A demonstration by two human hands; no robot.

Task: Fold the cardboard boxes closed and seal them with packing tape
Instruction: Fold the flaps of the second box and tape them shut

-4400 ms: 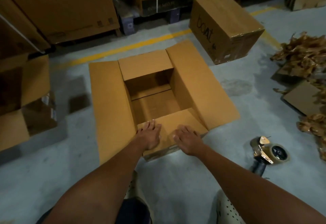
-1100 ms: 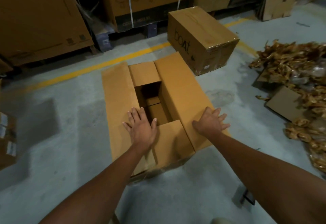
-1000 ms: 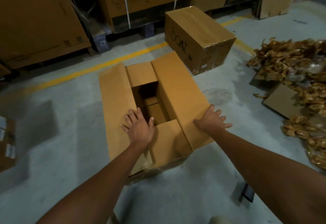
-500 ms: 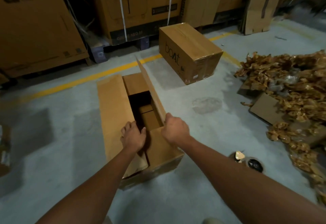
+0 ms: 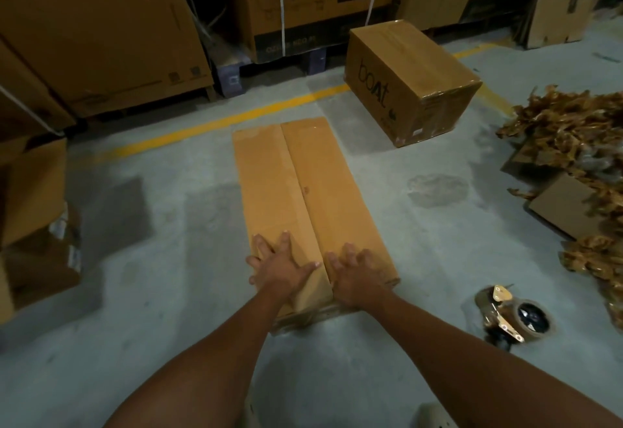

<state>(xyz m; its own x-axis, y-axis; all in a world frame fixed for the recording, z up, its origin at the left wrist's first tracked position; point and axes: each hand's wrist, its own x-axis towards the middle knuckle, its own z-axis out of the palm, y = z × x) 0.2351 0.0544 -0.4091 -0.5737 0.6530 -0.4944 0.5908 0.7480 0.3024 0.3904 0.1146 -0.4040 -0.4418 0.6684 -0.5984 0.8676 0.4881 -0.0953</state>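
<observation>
A long brown cardboard box (image 5: 303, 188) lies on the concrete floor in front of me, its two long top flaps folded down and meeting along a centre seam. My left hand (image 5: 279, 267) presses flat on the left flap near the box's near end. My right hand (image 5: 357, 271) presses flat on the right flap beside it, fingers spread. A tape dispenser (image 5: 512, 318) with a roll of brown tape lies on the floor to the right of the box, apart from both hands.
A sealed box (image 5: 411, 80) printed "boat" stands behind and to the right. Crumpled brown tape scraps (image 5: 573, 144) and a cardboard piece (image 5: 563, 205) cover the floor at right. An open box (image 5: 33, 212) is at left. Large cartons (image 5: 101, 29) line the back beyond a yellow floor line (image 5: 215, 122).
The right long flap, held upright half a second ago, is folded down. The left flap is down too. Both hands moved onto the closed flaps and flattened.
</observation>
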